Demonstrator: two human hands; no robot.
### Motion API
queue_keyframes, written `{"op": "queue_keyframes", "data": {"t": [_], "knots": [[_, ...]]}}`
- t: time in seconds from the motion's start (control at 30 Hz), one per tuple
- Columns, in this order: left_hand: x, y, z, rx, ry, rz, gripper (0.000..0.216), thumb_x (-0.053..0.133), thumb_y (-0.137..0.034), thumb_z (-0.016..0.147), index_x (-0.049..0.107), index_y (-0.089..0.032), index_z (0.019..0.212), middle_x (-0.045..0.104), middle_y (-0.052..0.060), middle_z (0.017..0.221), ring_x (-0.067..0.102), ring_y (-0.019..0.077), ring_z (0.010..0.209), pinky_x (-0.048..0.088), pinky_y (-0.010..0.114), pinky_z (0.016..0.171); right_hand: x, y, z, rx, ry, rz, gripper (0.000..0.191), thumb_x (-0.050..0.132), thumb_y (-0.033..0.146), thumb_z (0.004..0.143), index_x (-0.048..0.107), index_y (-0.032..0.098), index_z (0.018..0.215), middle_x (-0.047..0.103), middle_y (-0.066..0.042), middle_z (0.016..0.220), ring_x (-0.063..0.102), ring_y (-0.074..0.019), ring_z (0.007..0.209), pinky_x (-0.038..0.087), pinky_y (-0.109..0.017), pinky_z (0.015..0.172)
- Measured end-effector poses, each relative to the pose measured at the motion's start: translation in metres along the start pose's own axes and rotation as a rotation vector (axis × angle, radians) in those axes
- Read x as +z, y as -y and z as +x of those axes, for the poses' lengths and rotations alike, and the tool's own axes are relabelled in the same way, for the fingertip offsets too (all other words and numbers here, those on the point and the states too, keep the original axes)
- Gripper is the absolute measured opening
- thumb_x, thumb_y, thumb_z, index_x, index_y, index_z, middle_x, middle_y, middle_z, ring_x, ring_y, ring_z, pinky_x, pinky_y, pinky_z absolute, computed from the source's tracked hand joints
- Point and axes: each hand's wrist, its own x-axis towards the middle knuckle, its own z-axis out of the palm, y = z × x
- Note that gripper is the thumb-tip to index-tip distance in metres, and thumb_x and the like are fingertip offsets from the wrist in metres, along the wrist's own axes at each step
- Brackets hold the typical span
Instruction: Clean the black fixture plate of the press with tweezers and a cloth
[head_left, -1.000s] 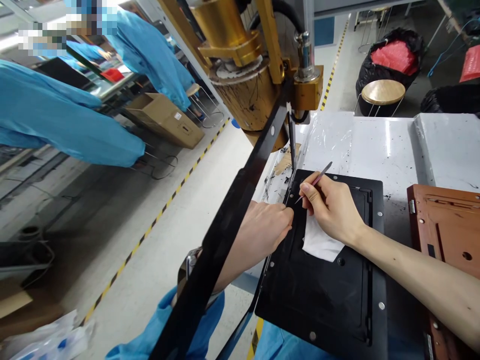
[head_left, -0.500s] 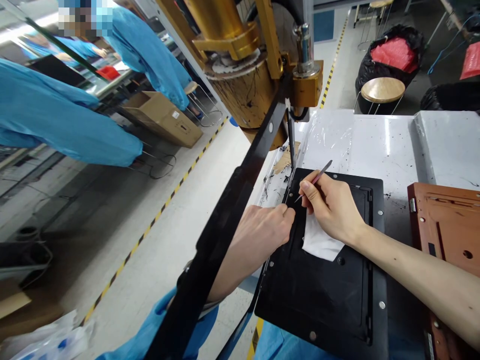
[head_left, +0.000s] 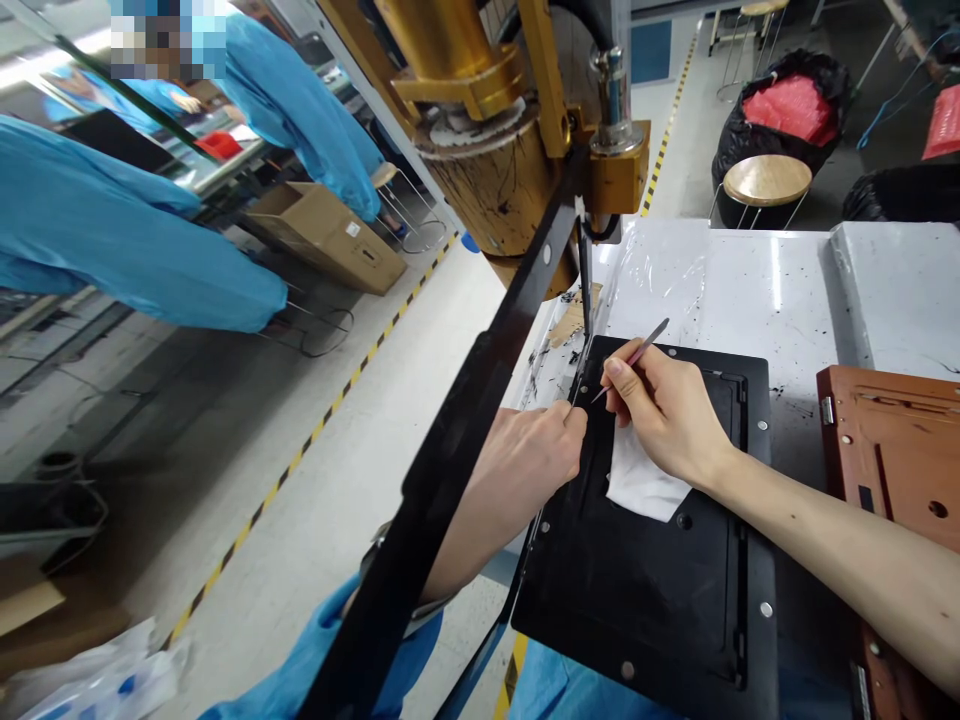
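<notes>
A black flat fixture plate (head_left: 645, 590) lies on the white bench in front of me. My right hand (head_left: 667, 415) is closed round thin metal tweezers (head_left: 637, 355), whose tips touch the plate's upper left edge; a white cloth (head_left: 637, 480) lies under that hand's palm. My left hand (head_left: 525, 470) is closed in a pinch at the same left edge, right beside the tweezer tips; what it pinches is too small to make out. A raised black lid frame (head_left: 465, 440) slants across my left forearm.
A gold and brown press head (head_left: 502, 150) hangs just above the plate. A brown fixture (head_left: 892, 450) sits at the right. People in blue coats (head_left: 135, 240) stand at left by a cardboard box (head_left: 330, 235). A stool (head_left: 765, 182) and black bags stand behind.
Almost nothing has moved. Both hands stay at the plate's upper left edge, with only a slight shift of the left hand's pinch toward the tweezer tips.
</notes>
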Motion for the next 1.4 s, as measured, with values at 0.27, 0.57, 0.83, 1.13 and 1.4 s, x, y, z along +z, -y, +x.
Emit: {"op": "queue_keyframes", "data": {"t": [0.27,0.57,0.83,1.13,1.4], "knots": [[-0.010,0.005,-0.002,-0.063,0.085,-0.224,0.016,0.049,-0.020,0.108,0.065,-0.020,0.107,0.069,0.000,0.108,0.067,0.0208,0.094,0.040,0.037,0.077,0.000,0.000,0.000,0.011,0.007,0.001,0.028,0.050,0.028,0.117,0.059,0.016,0.094,0.063,0.003,0.075,0.062,-0.0124,0.065,0.045,-0.028,0.063],[-0.006,0.009,-0.001,-0.057,0.057,-0.362,0.014,0.054,-0.020,0.107,0.067,-0.021,0.105,0.070,-0.002,0.109,0.064,0.0186,0.096,0.037,0.034,0.081,-0.001,0.000,0.000,0.016,0.007,0.009,0.028,0.049,0.029,0.117,0.058,0.016,0.094,0.064,0.002,0.075,0.062,-0.0132,0.064,0.045,-0.029,0.063],[-0.003,0.005,-0.002,-0.025,0.045,-0.206,0.018,0.044,-0.019,0.108,0.062,-0.021,0.104,0.070,0.001,0.104,0.067,0.0248,0.090,0.037,0.039,0.072,-0.001,0.001,0.000,0.019,0.013,0.015,0.029,0.048,0.031,0.117,0.058,0.017,0.093,0.064,0.002,0.075,0.062,-0.0135,0.065,0.046,-0.030,0.063],[0.005,-0.005,-0.002,0.122,-0.107,0.101,0.026,0.037,-0.001,0.099,0.053,-0.019,0.090,0.060,0.002,0.080,0.067,0.0261,0.069,0.021,0.037,0.054,0.000,0.000,0.000,0.023,-0.004,0.009,0.029,0.048,0.031,0.116,0.058,0.017,0.093,0.063,0.002,0.074,0.063,-0.0142,0.065,0.046,-0.030,0.064],[0.011,-0.001,-0.004,0.096,-0.170,0.109,0.026,0.039,-0.001,0.100,0.051,-0.020,0.086,0.056,0.001,0.075,0.065,0.0238,0.064,0.021,0.035,0.053,-0.006,0.005,-0.007,0.022,0.087,-0.030,0.032,0.048,0.029,0.113,0.059,0.018,0.084,0.062,0.001,0.071,0.060,-0.0152,0.058,0.045,-0.032,0.059]]}}
